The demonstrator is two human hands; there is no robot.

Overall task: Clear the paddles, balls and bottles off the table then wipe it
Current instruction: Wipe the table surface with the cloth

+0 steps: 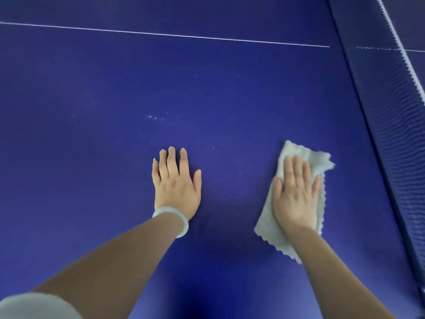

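Right hand [296, 194] flat, fingers straight, pressing cloth [268, 223] onto blue desk [115, 84] near net [391, 93]. Left hand [176, 183] spread flat on bare desk, bracing. Cloth looks soft, light, likely to bunch: palm pressure mid-cloth suits better than pinching edge. No paddles, balls, bottles visible.

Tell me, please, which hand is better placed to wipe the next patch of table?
The right hand: it lies flat on the cloth, pressing it to the table. The left hand rests bare on the surface, with no cloth.
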